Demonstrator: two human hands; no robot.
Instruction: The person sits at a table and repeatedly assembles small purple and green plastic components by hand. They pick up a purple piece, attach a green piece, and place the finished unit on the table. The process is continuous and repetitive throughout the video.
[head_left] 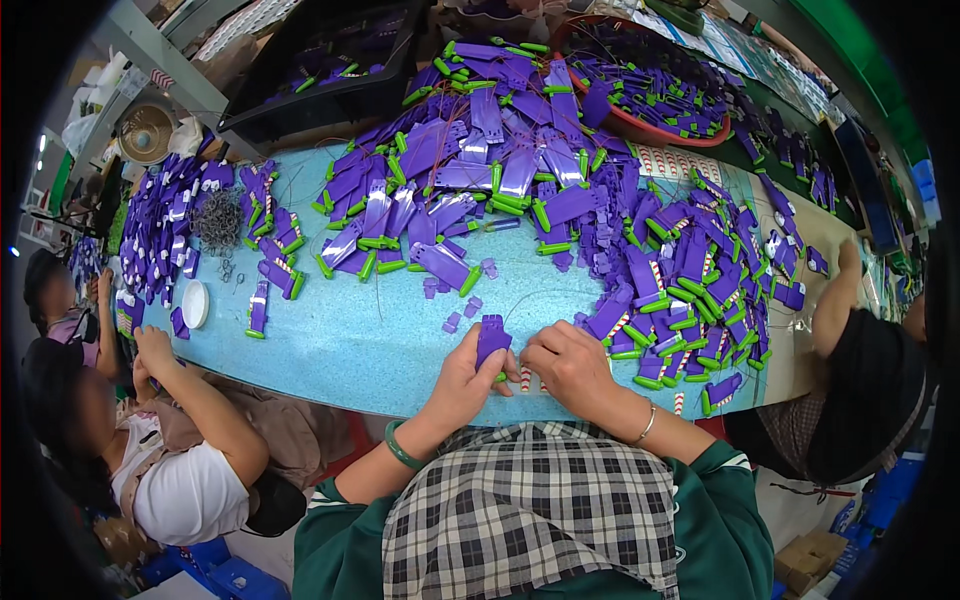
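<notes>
Purple plastic piece (491, 336) stands up between the thumb and fingers of our left hand (466, 374), above the near edge of the blue tabletop (340, 350); we see its upper part, while our grip covers the lower end, where a sliver of green shows. We hold our right hand (572, 366) just beside it, fingers bunched and pointing inward, but we cannot tell whether the tips pinch anything. Under them lie red-and-white striped strips (525, 379), partly hidden by our hand. Beyond, a heap of purple parts with green ends (510, 150) overlaps so thickly that we cannot separate single parts, and it partly blocks the red basin (668, 137). Dark rounded borders cut off the co-worker (865, 390) at our right.
</notes>
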